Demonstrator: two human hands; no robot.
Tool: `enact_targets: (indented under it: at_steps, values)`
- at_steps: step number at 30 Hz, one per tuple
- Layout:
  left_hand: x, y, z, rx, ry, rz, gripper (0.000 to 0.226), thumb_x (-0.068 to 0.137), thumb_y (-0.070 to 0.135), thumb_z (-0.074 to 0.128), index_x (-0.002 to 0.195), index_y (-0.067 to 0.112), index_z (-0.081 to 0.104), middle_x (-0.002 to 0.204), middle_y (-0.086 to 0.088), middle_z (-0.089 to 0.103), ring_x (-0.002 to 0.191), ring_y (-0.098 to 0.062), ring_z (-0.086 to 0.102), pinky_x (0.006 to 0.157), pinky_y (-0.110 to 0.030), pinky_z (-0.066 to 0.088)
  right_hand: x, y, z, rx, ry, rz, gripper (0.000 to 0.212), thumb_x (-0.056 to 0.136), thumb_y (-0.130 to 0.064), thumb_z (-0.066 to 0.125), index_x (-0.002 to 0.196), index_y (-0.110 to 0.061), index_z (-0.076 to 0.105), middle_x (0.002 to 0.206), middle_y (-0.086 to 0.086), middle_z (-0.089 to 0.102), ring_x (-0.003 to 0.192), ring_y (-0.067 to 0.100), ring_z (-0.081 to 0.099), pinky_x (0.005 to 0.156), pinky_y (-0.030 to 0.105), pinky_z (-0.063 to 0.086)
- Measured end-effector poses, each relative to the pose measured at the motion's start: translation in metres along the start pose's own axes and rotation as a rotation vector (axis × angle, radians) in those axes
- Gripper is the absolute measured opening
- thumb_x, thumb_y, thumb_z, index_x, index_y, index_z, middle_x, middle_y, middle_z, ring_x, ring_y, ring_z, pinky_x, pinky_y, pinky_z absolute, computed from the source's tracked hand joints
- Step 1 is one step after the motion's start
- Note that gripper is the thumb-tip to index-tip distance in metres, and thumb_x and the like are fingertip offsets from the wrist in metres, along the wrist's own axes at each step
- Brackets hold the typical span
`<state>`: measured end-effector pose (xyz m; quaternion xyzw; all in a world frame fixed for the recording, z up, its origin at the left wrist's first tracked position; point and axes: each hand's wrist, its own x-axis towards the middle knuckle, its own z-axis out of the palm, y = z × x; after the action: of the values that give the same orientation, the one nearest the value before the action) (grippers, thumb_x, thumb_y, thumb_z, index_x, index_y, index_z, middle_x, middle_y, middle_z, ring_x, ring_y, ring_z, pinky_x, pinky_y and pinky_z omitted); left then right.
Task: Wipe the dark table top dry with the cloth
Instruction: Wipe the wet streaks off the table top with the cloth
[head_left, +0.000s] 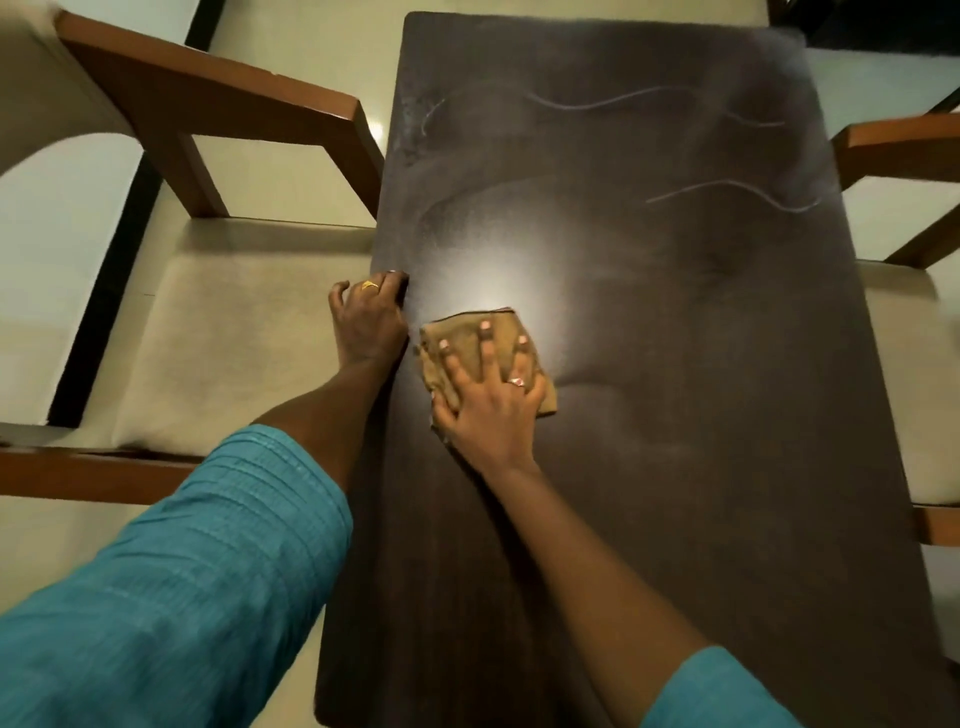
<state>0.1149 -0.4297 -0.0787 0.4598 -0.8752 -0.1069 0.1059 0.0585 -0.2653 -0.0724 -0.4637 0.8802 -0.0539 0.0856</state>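
1 cloth (506, 323) under the flat right hand (491, 410); left hand (369, 322) grips table (649, 364).

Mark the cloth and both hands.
cloth (504, 325): head view, bare patch between fingertips
right hand (491, 415): head view, back of hand
left hand (369, 322): head view, back of hand, holding table top (675, 415) edge

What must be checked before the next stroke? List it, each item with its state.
1. Cloth flat under the right hand: ok.
2. Left hand gripping the table edge: ok.
3. Far half of the table dry: not ok, streaks and haze show.
4. Near end dry: cannot tell.
5. Cloth dry enough: cannot tell.
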Motion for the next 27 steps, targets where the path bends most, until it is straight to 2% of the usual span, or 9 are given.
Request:
enact_targets:
  at_steps: [3,6,11,15,18,23,27]
  values:
    - [-0.005,0.007,-0.005,0.025,-0.056,-0.013,0.048,0.088,0.024,0.022,0.127,0.013,0.049,0.122,-0.014,0.060,0.116,-0.031,0.052,0.109,-0.049,0.022,-0.008,0.020,0.000,-0.018,-0.036,-0.102,0.058,0.080,-0.061,0.033,0.133,-0.043,0.048,0.145,0.005,0.046,0.130,0.045,0.041,0.091,0.061,0.042]
    - [-0.014,0.026,-0.010,-0.037,-0.054,-0.091,0.061,0.083,0.035,0.013,0.134,0.012,0.039,0.127,-0.014,0.056,0.122,-0.030,0.049,0.110,-0.052,0.018,-0.004,0.044,-0.008,-0.012,-0.039,-0.086,0.057,0.080,-0.060,0.034,0.132,-0.045,0.048,0.144,0.003,0.047,0.129,0.042,0.044,0.090,0.057,0.043]
    - [-0.030,0.065,-0.003,-0.092,-0.049,-0.125,0.044,0.096,0.022,0.031,0.139,0.014,0.034,0.142,-0.011,0.044,0.135,-0.026,0.037,0.114,-0.056,0.011,0.004,0.109,-0.019,-0.007,0.015,0.128,0.057,0.081,-0.058,0.035,0.135,-0.042,0.046,0.146,0.003,0.044,0.127,0.042,0.045,0.089,0.053,0.042]
    - [-0.041,0.102,0.004,-0.116,-0.075,-0.097,0.042,0.099,0.020,0.030,0.140,0.015,0.035,0.145,-0.007,0.041,0.138,-0.022,0.034,0.115,-0.052,0.007,0.003,0.181,-0.031,-0.015,0.042,0.252,0.063,0.085,-0.060,0.026,0.144,-0.040,0.032,0.156,0.007,0.026,0.137,0.044,0.028,0.096,0.057,0.032]
    - [-0.044,0.124,0.010,-0.127,-0.090,-0.063,0.042,0.099,0.020,0.029,0.140,0.014,0.035,0.145,-0.007,0.042,0.138,-0.021,0.034,0.116,-0.051,0.006,0.004,0.234,-0.042,-0.005,0.026,0.380,0.061,0.091,-0.056,0.037,0.147,-0.040,0.021,0.159,0.007,0.013,0.142,0.042,0.015,0.103,0.059,0.023]
    - [-0.042,0.151,0.021,-0.122,-0.083,-0.052,0.040,0.099,0.019,0.030,0.138,0.014,0.039,0.143,-0.007,0.044,0.136,-0.020,0.036,0.116,-0.049,0.007,0.002,0.296,-0.058,0.029,0.059,0.566,0.062,0.094,-0.054,0.037,0.149,-0.039,0.013,0.160,0.009,0.006,0.143,0.042,0.008,0.107,0.061,0.018]
    - [-0.040,0.170,0.028,-0.106,-0.091,-0.027,0.040,0.099,0.020,0.029,0.138,0.014,0.039,0.144,-0.005,0.043,0.137,-0.019,0.035,0.116,-0.049,0.007,0.006,0.308,-0.061,0.025,0.051,0.653,0.063,0.093,-0.055,0.035,0.149,-0.038,0.012,0.160,0.010,0.006,0.142,0.044,0.012,0.105,0.062,0.019]
